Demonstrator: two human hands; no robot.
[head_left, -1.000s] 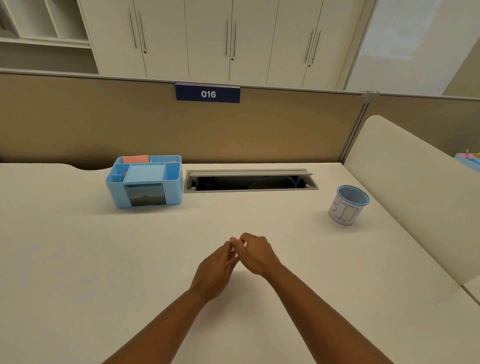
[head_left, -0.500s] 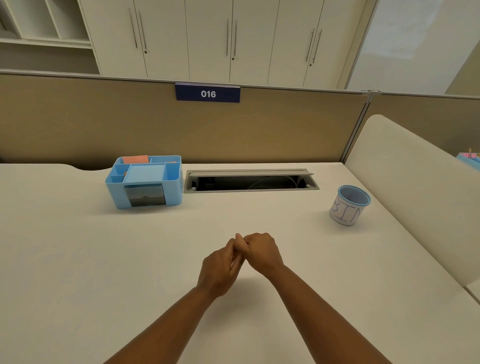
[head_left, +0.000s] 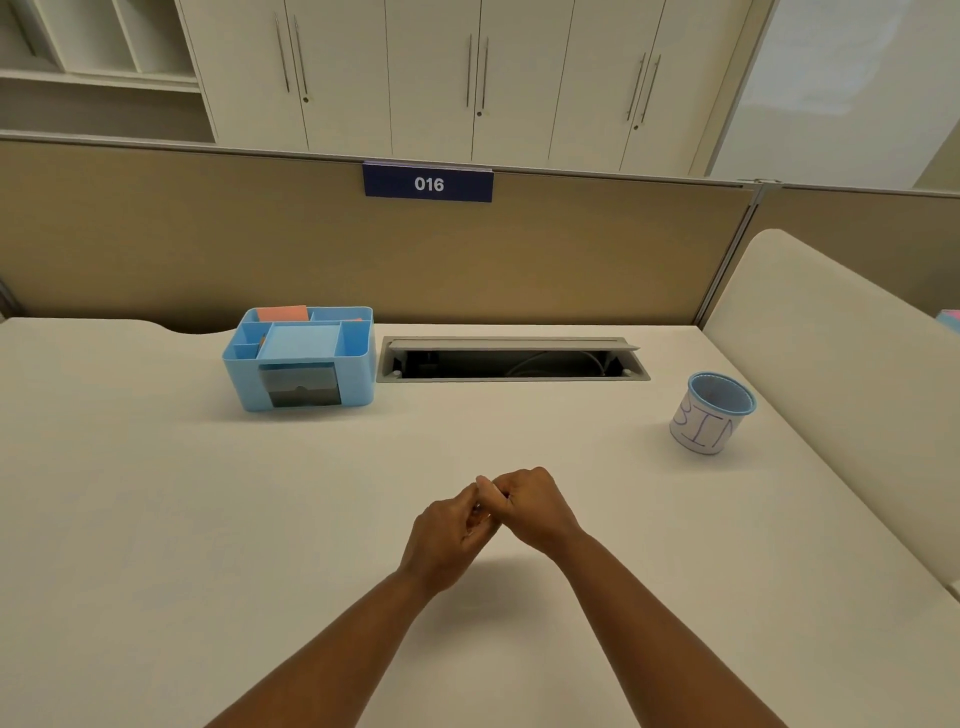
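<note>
Blue organizer (head_left: 304, 358) well beyond hands; left hand (head_left: 451, 538) curled against right hand (head_left: 535, 506), hold unclear

Your L hand (head_left: 449, 535) & R hand (head_left: 532, 506) touch w/ curled fingers, forearms angled in from 7 & 5 o'clock.

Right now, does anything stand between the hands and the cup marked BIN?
Nothing visible does. The right hand and left hand meet at mid-desk; the cup stands off to their right, the blue organizer far back left.

One organiser (head_left: 304, 364), one cup (head_left: 710, 418), one left hand (head_left: 449, 543), one right hand (head_left: 537, 509)
</note>
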